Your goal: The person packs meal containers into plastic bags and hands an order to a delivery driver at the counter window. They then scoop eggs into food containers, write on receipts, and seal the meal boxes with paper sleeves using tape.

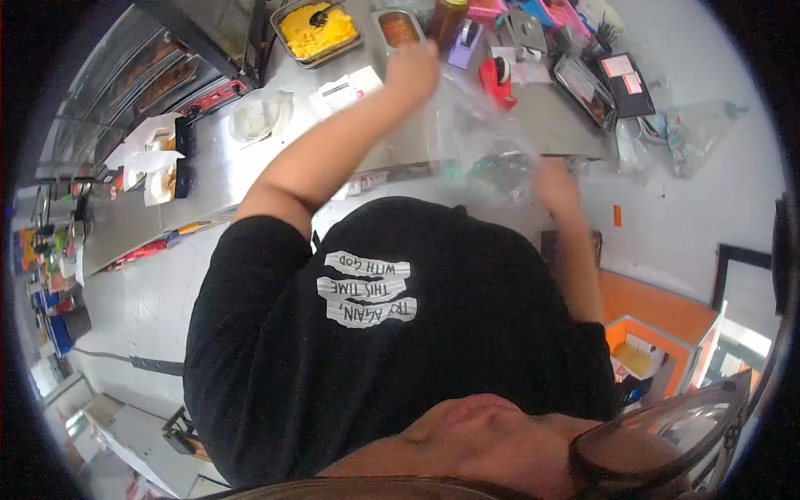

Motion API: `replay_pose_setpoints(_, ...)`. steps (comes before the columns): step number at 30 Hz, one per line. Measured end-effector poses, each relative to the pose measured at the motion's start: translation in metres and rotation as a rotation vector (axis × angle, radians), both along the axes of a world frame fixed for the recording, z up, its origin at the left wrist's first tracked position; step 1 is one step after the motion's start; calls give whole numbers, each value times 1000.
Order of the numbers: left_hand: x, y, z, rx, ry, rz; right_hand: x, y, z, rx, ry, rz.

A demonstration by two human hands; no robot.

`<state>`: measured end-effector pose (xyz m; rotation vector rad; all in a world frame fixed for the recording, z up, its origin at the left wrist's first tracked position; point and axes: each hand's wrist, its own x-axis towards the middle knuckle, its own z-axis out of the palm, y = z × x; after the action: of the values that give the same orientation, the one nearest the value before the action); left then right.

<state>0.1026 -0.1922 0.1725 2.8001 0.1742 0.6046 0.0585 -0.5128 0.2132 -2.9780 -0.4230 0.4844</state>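
Spanning the gap between both hands: clear plastic (492, 117).
Left hand (414, 77) closed on its far end; right hand (557, 190) at near end, blurred, closure undetermined.

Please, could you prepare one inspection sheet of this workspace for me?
Surface: steel counter, partly covered.
Job's things: clear plastic, stretched diagonally, blurred.
Clutter: food tray, red dispenser, dark tray.
Hands: left hand and right hand at opposite ends of the plastic; blur hides the exact grip.
Cables: a dark strip at the picture's left; cannot tell whether it is a cable.
Surroundings: orange shelf, pale floor.
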Motion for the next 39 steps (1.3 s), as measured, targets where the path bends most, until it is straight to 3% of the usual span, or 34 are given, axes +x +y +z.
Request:
replay_pose_setpoints(1,2,4,30,-72,-9,-15,24,-39,4,-31,3,17)
replay_pose_setpoints(2,7,8,76,-135,-20,-29,29,-81,18,5,-356,170)
replay_pose_setpoints(4,-36,-21,163,-71,-145,-51,28,-145,43,149,-678,75)
replay_pose_setpoints(6,-101,-36,151,72,-119,-424,-2,-185,33,272,-663,-121)
replay_pose_setpoints(7,-96,-54,74,-213,-541,-697,-28,-196,13,299,-547,-221)
replay_pose_setpoints(8,-98,-69,-15,-357,263,-477,-50,-200,-10,283,-372,-282)
replay_pose_setpoints(9,-117,-51,-85,-560,524,-561,-70,-197,-28,249,-186,-315)
replay_pose_setpoints(10,-120,-47,-146,-127,878,-729,-90,-190,-45,222,-24,-311)
replay_pose_setpoints(11,-133,-50,-203,-525,726,-461,-102,-171,-56,226,77,-284)
replay_pose_setpoints(12,-142,-55,-204,-624,538,-364,-110,-146,-54,247,156,-252)
replay_pose_setpoints(15,-144,-69,-116,-809,626,-176,-96,-74,-33,257,268,-159)
replay_pose_setpoints(18,-125,-46,-111,-984,470,-100,-46,-80,-53,261,162,-156)
replay_pose_setpoints(21,-143,-27,-55,-2192,625,-391,12,-138,-133,362,-14,-142)
replay_pose_setpoints(24,-159,-7,-43,-1040,1245,-359,44,-95,-95,1476,621,-749)
replay_pose_setpoints(25,-176,12,-64,-1050,984,-415,48,-80,-89,1477,777,-689)
replay_pose_setpoints(27,-201,54,-82,-1812,576,-202,44,-49,-79,1468,1079,-581)
replay_pose_setpoints(28,-208,76,-96,-2211,28,-409,43,-31,-76,1465,1224,-523)
replay_pose_setpoints(29,-212,85,-79,-2451,-248,-340,47,-9,-73,1462,1359,-455)
replay_pose_setpoints(30,-220,91,-55,-2409,-168,-191,53,11,-70,1450,1492,-388)
replay_pose_setpoints(31,-227,97,-42,-2365,-91,-42,65,32,-67,1293,1372,-306)
replay_pose_setpoints(33,-226,131,-77,-1661,420,-44,100,83,-66,976,1123,-149)
replay_pose_setpoints(34,-218,126,-67,-1321,537,118,111,113,-84,721,629,116)
replay_pose_setpoints(35,-215,132,-111,-1210,474,212,120,149,-103,443,136,357)
replay_pose_setpoints(37,-201,135,-125,-984,400,245,109,245,-99,556,-112,639)
replay_pose_setpoints(39,-191,135,-121,-1105,283,286,89,324,-103,453,-131,889)
